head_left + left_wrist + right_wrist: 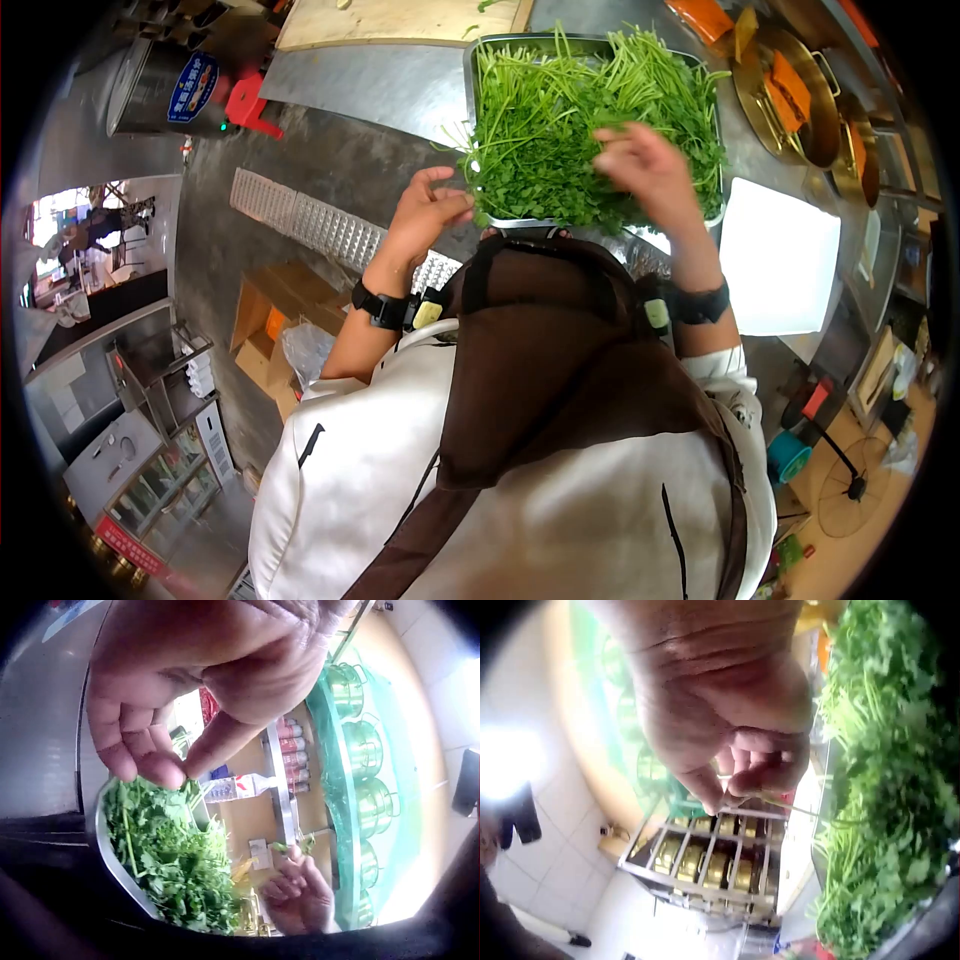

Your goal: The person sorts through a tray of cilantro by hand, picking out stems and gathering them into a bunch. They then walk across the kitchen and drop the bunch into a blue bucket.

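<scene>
A metal tray (470, 90) is heaped with cilantro (540, 140), leaves toward the wearer and pale stems toward the far side. Beside the tray's left edge is my left hand (425, 210); in the left wrist view its thumb and forefinger (161, 769) meet on thin green stems. My right hand (650, 175), slightly blurred, hovers over the right part of the heap. It pinches a cilantro sprig (810, 814) between thumb and curled fingers, and the thin stem sticks out past the fingertips. The left wrist view shows small leaves at the tip of that hand.
A white plastic board or lid (780, 260) lies right of the tray. Brass-coloured pans (825, 100) stand at the far right. Behind the tray is a wooden board (400, 22). A perforated metal strip (310, 220) and an open cardboard box (265, 320) are at lower left.
</scene>
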The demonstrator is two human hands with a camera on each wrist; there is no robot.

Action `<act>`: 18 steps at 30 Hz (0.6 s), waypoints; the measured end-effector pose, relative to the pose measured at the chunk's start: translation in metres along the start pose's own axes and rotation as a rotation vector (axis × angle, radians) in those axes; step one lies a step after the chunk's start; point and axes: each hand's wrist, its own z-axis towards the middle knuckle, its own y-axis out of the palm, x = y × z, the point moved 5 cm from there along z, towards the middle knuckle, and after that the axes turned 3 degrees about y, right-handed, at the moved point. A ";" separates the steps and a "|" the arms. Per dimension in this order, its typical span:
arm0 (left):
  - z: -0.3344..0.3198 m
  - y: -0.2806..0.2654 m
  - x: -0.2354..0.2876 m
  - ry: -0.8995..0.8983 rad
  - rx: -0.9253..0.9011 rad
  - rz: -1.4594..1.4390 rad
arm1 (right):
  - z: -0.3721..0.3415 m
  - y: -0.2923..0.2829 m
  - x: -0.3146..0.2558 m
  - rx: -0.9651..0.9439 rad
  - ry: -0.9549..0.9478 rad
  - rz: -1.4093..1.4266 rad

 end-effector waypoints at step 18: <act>0.030 0.075 0.011 0.237 -0.535 0.061 | 0.009 0.063 0.029 -0.329 0.151 0.060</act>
